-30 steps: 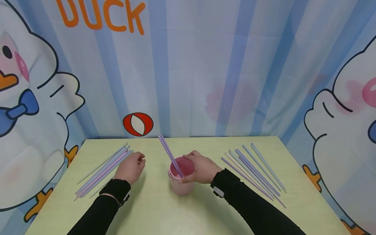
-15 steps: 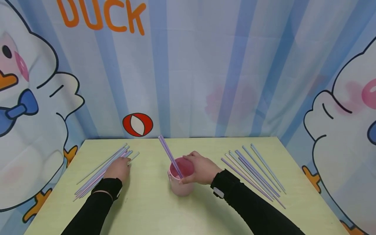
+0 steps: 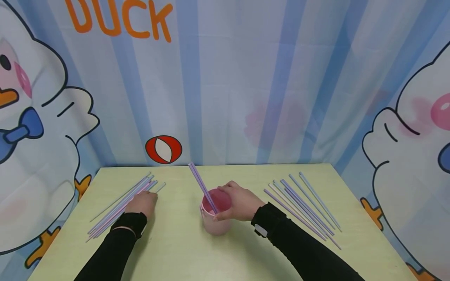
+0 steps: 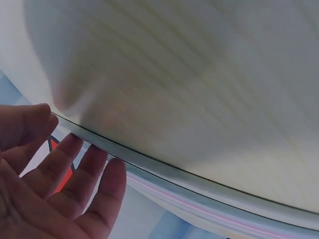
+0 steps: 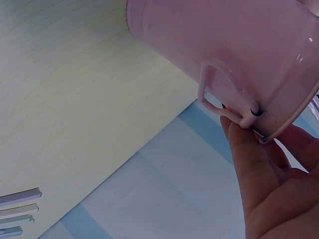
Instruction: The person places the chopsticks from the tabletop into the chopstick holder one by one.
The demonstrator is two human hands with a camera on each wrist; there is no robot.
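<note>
My left hand (image 3: 142,205) is at the right edge of the left group of thin pastel straws (image 3: 116,209). It pinches a pale blue straw (image 3: 161,187) whose far end sticks out past the fingers. In the left wrist view, thumb and forefinger meet at this straw (image 4: 164,168), with the other fingertips along it. At mid-table my right hand (image 3: 240,201) grips the rim of a small pink bucket (image 3: 216,227). The right wrist view has its fingers by the bucket's handle (image 5: 204,87). Two purple straws (image 3: 199,180) lean inside the bucket, tilted left.
Another group of purple, white and blue straws (image 3: 308,207) lies fanned out on the right of the pale yellow table (image 3: 183,253). A striped blue curtain (image 3: 225,78) with cartoon ducks hangs behind the table's back edge.
My left hand has moved left and down onto the outermost straw of the left group and now pinches it. The right hand and the bucket have stayed in place.
</note>
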